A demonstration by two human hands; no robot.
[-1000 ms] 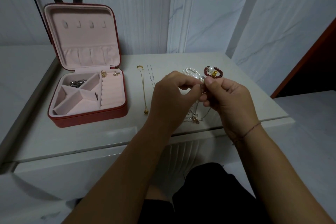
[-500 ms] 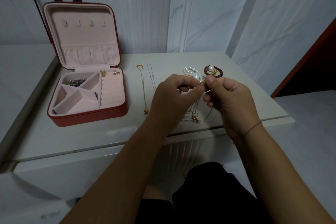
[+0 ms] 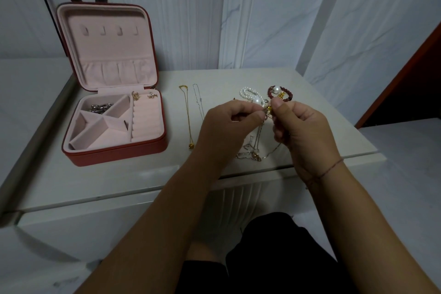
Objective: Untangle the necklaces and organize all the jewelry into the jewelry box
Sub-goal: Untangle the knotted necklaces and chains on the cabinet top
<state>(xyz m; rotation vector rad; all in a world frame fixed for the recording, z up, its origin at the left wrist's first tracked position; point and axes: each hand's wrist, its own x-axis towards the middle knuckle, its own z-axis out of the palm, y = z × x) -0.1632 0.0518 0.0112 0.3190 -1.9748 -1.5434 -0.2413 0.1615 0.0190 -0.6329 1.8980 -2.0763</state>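
Observation:
A red jewelry box (image 3: pixel 114 153) with pink lining stands open at the left of the table; silver pieces (image 3: pixel 100 108) lie in its back compartment and two small earrings (image 3: pixel 144 95) near the hinge. My left hand (image 3: pixel 226 126) and my right hand (image 3: pixel 303 131) both pinch a knot of tangled thin necklaces (image 3: pixel 253 148) lifted above the table, whose loose chains hang down to the tabletop. A gold necklace (image 3: pixel 187 114) and a silver chain (image 3: pixel 198 100) lie straight between the box and my hands. Behind my hands lie a pearl bracelet (image 3: pixel 249 93) and a dark red bead bracelet (image 3: pixel 281 94).
The white table (image 3: pixel 119 181) has its front edge just below my wrists and a wall close behind. A dark red-edged opening (image 3: pixel 410 93) is at the far right. My knees in dark clothing (image 3: pixel 262 258) sit under the table edge.
Both hands have risen slightly and drawn the knot a little higher and farther from me; the fingertips have shifted on the chains. The jewelry on the table has not moved.

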